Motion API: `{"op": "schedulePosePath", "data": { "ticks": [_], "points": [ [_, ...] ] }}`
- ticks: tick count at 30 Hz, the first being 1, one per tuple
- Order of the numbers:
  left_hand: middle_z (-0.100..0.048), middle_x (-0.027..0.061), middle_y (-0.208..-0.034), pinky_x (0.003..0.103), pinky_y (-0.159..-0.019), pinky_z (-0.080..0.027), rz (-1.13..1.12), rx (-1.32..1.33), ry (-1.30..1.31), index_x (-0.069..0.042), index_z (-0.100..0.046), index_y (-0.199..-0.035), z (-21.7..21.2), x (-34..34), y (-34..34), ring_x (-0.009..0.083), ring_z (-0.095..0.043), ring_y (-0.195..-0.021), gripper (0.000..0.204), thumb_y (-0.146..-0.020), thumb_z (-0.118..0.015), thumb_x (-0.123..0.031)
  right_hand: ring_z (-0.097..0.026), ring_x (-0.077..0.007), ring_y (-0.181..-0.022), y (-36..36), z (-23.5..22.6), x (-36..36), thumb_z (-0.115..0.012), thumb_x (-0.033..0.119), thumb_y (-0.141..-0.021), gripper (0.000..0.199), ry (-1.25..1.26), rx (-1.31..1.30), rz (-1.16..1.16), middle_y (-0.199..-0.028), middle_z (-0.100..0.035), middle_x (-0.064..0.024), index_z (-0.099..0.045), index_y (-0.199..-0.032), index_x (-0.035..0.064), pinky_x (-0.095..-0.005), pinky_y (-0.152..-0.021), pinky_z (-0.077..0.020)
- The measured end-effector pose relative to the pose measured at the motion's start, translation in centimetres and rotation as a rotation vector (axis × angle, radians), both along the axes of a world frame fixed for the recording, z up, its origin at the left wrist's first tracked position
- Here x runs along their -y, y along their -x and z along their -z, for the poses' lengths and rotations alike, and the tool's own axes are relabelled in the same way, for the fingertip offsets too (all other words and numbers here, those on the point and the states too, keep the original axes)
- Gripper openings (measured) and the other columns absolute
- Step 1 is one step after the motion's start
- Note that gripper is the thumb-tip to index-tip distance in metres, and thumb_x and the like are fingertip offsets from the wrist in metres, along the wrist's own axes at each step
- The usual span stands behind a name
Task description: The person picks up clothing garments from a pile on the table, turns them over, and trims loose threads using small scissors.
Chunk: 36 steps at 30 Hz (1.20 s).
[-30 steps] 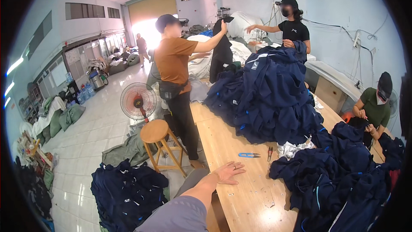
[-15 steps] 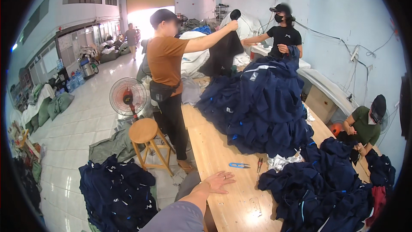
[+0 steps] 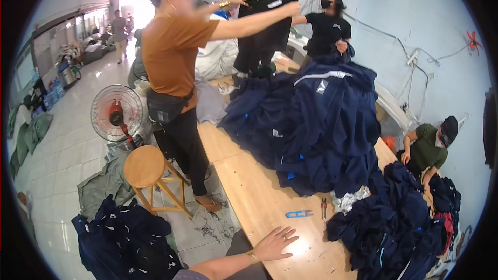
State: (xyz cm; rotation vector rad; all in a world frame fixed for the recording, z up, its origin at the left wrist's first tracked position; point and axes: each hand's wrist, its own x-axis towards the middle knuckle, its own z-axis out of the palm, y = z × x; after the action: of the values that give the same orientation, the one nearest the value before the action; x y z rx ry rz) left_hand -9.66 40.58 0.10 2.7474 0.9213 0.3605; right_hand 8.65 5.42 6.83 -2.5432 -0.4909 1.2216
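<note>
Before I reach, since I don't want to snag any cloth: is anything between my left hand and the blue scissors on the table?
Nothing visible: only wooden table lies between your left hand and the blue scissors. On the table, navy clothes lie beyond and to the right.

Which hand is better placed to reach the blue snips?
Likely the left hand: it rests open, palm down, on the table, near the blue snips; the right hand is out of view.

Blue thread snips lay flat on the table, parted blades pointing away from its left edge.
</note>
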Motion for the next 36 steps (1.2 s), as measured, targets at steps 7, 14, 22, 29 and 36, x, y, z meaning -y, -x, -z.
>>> {"op": "schedulePosePath", "data": {
  "ticks": [7,14,22,29,36],
  "points": [
    [-0.034,0.0083,-0.143,0.041,-0.110,-0.013,-0.037,0.037,-0.007,-0.014,-0.033,-0.139,0.2,0.4,1.0,0.0218,-0.025,-0.134,0.066,-0.089,-0.036,-0.057,-0.047,-0.0371,-0.112,-3.4,11.1,3.5,-0.045,0.046,-0.091,0.057,-0.169,1.069,-0.076,-0.126,-0.044,-0.0241,-0.045,-0.130,0.0044,-0.0475,-0.090,-0.0407],
    [-0.038,0.0094,-0.140,0.041,-0.110,-0.014,-0.029,0.134,-0.022,-0.011,-0.038,-0.136,0.9,0.5,1.0,0.0225,-0.029,-0.132,0.066,-0.088,-0.038,-0.057,-0.054,-0.0367,-0.098,-3.4,15.3,-1.2,-0.045,0.046,-0.092,0.050,0.107,1.642,-0.115,-0.111,-0.053,-0.0223,-0.053,-0.123,0.0070,-0.0478,-0.082,-0.0452],
    [-0.039,0.0091,-0.139,0.041,-0.110,-0.014,-0.034,0.086,-0.015,-0.011,-0.038,-0.136,0.0,0.5,1.2,0.0223,-0.028,-0.132,0.066,-0.087,-0.039,-0.056,-0.054,-0.0373,-0.099,-3.2,15.1,-1.1,-0.043,0.045,-0.092,0.050,0.214,1.621,-0.175,-0.114,-0.052,-0.0231,-0.051,-0.125,0.0083,-0.0485,-0.082,-0.0456],
    [-0.033,0.0089,-0.143,0.041,-0.110,-0.012,-0.029,0.032,0.039,-0.012,-0.033,-0.139,-0.8,0.5,0.6,0.0226,-0.026,-0.134,0.068,-0.088,-0.039,-0.056,-0.054,-0.0379,-0.099,-2.9,16.6,0.5,-0.041,0.045,-0.093,0.050,0.270,1.548,-0.259,-0.116,-0.051,-0.0238,-0.049,-0.127,0.0095,-0.0492,-0.083,-0.0459],
    [-0.028,0.0075,-0.146,0.041,-0.112,-0.005,-0.021,-0.058,0.105,-0.013,-0.030,-0.141,-2.1,0.3,0.5,0.0228,-0.020,-0.137,0.068,-0.088,-0.039,-0.055,-0.054,-0.0385,-0.100,-4.5,16.7,-1.5,-0.040,0.045,-0.094,0.050,0.278,1.526,-0.322,-0.119,-0.050,-0.0245,-0.047,-0.129,0.0106,-0.0499,-0.083,-0.0463]
  ]
}}
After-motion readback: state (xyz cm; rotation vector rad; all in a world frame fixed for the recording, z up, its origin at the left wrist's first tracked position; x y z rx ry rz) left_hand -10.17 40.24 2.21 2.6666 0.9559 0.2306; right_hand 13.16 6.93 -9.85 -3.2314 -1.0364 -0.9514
